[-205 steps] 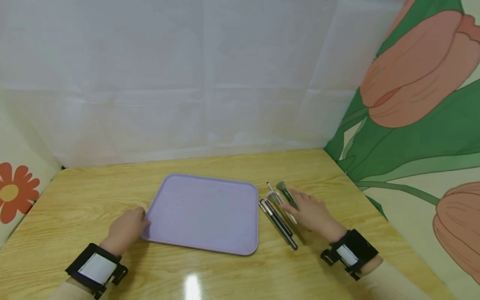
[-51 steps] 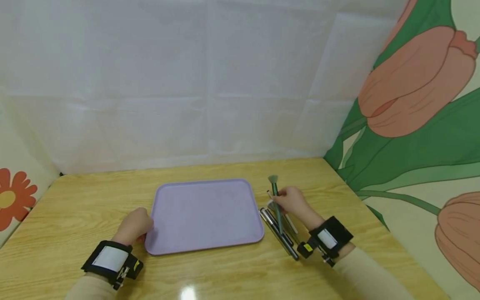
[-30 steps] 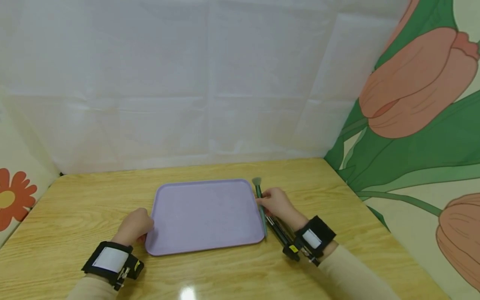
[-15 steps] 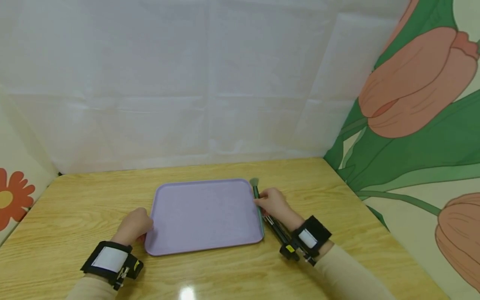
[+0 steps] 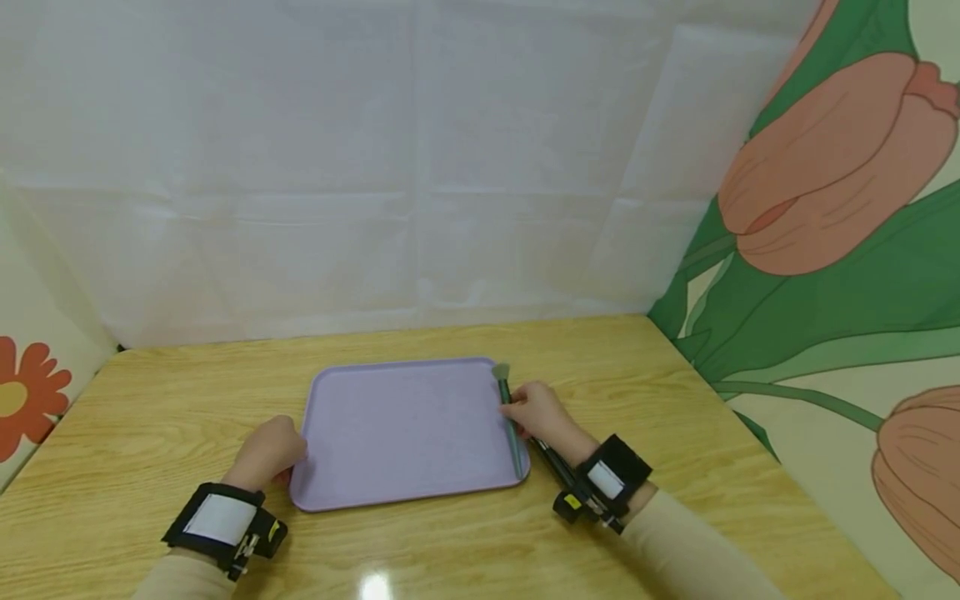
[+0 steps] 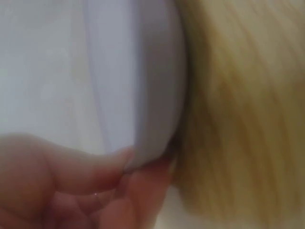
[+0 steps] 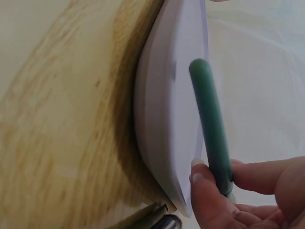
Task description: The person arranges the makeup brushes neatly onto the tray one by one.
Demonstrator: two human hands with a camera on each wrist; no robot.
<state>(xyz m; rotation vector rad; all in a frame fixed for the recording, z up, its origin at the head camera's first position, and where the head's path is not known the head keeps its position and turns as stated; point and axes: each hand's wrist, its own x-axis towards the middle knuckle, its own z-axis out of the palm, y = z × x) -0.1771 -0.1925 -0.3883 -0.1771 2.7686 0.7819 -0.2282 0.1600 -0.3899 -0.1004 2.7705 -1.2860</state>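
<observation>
My right hand (image 5: 542,412) pinches a green makeup brush (image 5: 511,427) by its handle, over the right edge of a lilac tray (image 5: 408,433). The brush's bristle head points toward the back wall. In the right wrist view, thumb and fingertips squeeze the green handle (image 7: 211,119) close over the tray's rim (image 7: 157,100). At the tray's left edge, my left hand (image 5: 270,450) grips the rim. The left wrist view shows the thumb above and a finger under the tray's edge (image 6: 159,95).
More brushes (image 5: 553,460) lie on the wooden table (image 5: 420,550) right of the tray, partly hidden under my right hand and wrist strap. A white sheet (image 5: 375,167) hangs behind the table. A flower-printed cloth (image 5: 825,250) borders the right side.
My right hand has taken the green brush off the pile and carried it left, over the tray's right edge. Earlier the tray turned slightly; my left hand stays at its rim.
</observation>
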